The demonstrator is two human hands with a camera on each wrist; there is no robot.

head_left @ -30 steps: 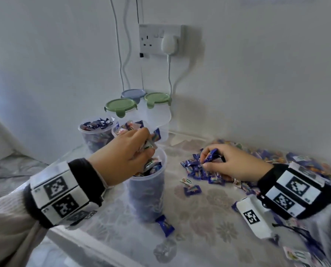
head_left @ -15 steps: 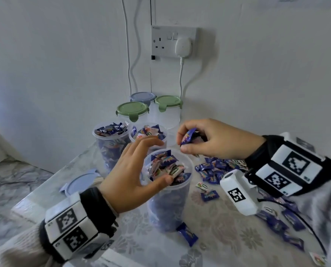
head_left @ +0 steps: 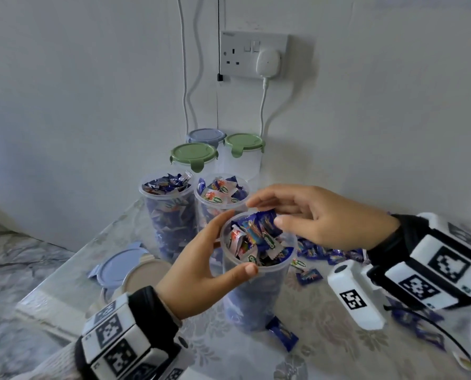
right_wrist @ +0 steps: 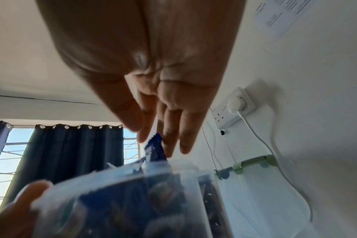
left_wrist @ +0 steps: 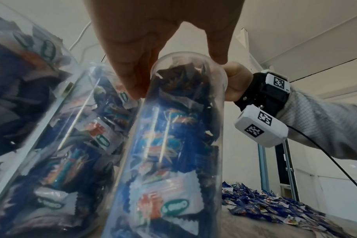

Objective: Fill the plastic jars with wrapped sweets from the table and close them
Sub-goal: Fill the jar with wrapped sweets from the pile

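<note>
the right hand [head_left: 322, 215] has carried its blue sweet [head_left: 264, 219] from the counter [head_left: 338, 325] pile to the nearest jar [head_left: 256, 283], fingers loosening, seemingly releasing it, while the left hand [head_left: 201, 272] now grips the nearly full jar's rim.

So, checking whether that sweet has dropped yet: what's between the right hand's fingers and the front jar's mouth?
A blue wrapped sweet, standing up from the front jar to the right hand; the right wrist view shows it.

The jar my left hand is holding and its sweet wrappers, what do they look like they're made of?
The jar held by the left hand looks like clear, slightly frosted plastic: the sweets show through its thin wall, which carries soft glare streaks in the left wrist view. The wrappers look like glossy printed film, plastic or foil-backed, with crimped zigzag ends and sharp creases; which of the two is unclear.
</note>
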